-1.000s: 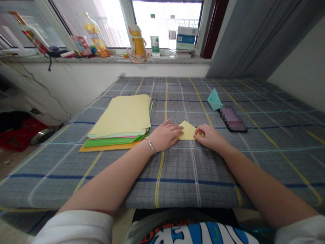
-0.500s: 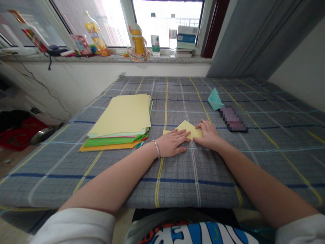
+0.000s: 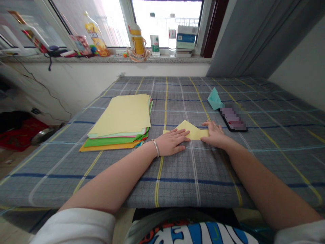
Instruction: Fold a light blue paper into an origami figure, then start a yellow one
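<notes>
A folded sheet of pale yellow paper (image 3: 190, 130) lies flat on the checked grey cloth (image 3: 200, 183), shaped like a wide triangle. My right hand (image 3: 214, 134) rests flat on its right end. My left hand (image 3: 172, 141) lies with its fingertips at the paper's lower left edge, and a silver bangle (image 3: 156, 148) circles that wrist. To the left stands a stack of coloured paper sheets (image 3: 119, 117), pale yellow on top. A small folded teal paper (image 3: 214, 100) lies farther away, beyond my right hand.
A phone (image 3: 233, 118) with a blurred screen lies just beyond my right hand. The stone windowsill (image 3: 111, 59) at the far side holds several bottles and boxes. A wall rises on the right, and a red cloth (image 3: 22, 130) lies on the floor at left.
My right hand has slid to the right along the paper, and the yellow paper now spreads wider under it. My left hand has barely moved.
</notes>
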Motion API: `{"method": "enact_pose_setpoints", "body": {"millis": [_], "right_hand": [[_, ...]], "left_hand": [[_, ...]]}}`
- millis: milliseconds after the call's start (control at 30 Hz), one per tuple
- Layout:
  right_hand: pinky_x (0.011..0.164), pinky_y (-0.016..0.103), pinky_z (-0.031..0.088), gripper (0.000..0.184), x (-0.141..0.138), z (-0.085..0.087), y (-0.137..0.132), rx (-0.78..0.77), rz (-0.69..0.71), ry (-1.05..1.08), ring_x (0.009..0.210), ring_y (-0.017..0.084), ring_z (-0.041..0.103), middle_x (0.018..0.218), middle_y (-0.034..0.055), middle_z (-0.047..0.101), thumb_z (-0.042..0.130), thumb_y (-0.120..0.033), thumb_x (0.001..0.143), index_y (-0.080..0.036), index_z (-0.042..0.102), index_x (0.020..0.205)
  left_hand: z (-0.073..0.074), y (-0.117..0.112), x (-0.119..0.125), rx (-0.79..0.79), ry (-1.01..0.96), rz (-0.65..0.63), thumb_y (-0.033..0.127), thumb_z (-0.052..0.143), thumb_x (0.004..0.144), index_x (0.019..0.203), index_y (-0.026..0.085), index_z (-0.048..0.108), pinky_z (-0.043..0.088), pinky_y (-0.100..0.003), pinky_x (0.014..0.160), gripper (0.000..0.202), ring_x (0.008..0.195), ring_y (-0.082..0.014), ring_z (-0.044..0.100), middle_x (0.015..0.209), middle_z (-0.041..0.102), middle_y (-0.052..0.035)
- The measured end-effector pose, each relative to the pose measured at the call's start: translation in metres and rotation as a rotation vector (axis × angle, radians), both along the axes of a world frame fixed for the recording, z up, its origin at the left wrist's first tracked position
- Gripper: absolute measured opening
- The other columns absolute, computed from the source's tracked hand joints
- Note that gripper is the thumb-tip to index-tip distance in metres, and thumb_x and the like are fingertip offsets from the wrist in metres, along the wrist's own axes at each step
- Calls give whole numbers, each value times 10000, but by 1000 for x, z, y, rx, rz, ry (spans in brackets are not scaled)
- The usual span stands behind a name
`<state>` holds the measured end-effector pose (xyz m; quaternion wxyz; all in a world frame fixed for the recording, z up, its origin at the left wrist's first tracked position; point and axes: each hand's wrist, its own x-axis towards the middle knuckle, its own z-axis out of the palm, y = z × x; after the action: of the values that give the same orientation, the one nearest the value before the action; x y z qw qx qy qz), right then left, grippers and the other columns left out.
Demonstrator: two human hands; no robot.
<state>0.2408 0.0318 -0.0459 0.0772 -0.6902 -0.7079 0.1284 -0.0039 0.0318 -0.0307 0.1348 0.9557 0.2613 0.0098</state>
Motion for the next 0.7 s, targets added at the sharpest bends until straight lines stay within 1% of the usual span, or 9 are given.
{"method": "enact_pose_setpoints", "body": {"millis": [67, 167, 267, 400, 533, 633, 700], "right_hand": [[1147, 528, 65, 747, 3, 2, 0, -24, 6, -21, 1431, 325, 139, 1510, 161, 292, 556, -320, 684, -146, 341, 1378], [1139, 551, 45, 858, 5, 5, -1, -48, 19, -49, 1434, 326, 123, 1534, 167, 249, 534, -332, 704, -133, 198, 1468], [1134, 563, 49, 901, 9, 7, -1, -70, 15, -79, 1436, 322, 113, 1543, 168, 230, 518, -337, 715, -121, 120, 1493], [1136, 555, 87, 913, 16, 8, 1, -104, 12, -126, 1436, 316, 124, 1554, 157, 207, 512, -352, 719, -118, 100, 1500], [1139, 528, 139, 903, 23, 6, 2, -90, 25, -159, 1427, 317, 163, 1556, 151, 207, 495, -336, 723, -121, 98, 1505], [1140, 519, 155, 892, 32, 4, 3, -90, 56, -163, 1428, 319, 160, 1559, 144, 203, 480, -305, 722, -125, 99, 1509], [1129, 528, 189, 901, 39, 1, 5, -75, 88, -144, 1425, 339, 155, 1555, 144, 216, 490, -290, 709, -132, 108, 1509]], "left_hand": [[-1, 1, -1, -1, -12, -5, 345, 400, 965, 1348, 185, 430, 122, -415, 1186, 416, 1446, -208, 153, 1550, 231, -69], [-2, 1, -1, -3, -26, -13, 339, 400, 964, 1347, 183, 428, 120, -425, 1184, 414, 1445, -212, 157, 1550, 227, -75], [-1, 1, -1, -12, -18, -8, 336, 400, 964, 1347, 179, 427, 117, -425, 1184, 415, 1446, -213, 152, 1553, 217, -77], [1, -1, 0, -25, -7, -1, 330, 408, 962, 1344, 177, 428, 121, -417, 1184, 412, 1446, -209, 152, 1552, 224, -73], [0, 1, -1, -19, -22, -13, 329, 393, 966, 1343, 185, 423, 124, -424, 1181, 405, 1445, -208, 160, 1551, 228, -74], [-2, 2, -2, -22, -36, -23, 330, 387, 968, 1348, 188, 419, 123, -428, 1180, 408, 1445, -210, 158, 1550, 232, -76], [-2, 3, -2, -22, -42, -25, 329, 389, 966, 1347, 188, 423, 124, -426, 1180, 408, 1445, -210, 157, 1550, 232, -77]]}}
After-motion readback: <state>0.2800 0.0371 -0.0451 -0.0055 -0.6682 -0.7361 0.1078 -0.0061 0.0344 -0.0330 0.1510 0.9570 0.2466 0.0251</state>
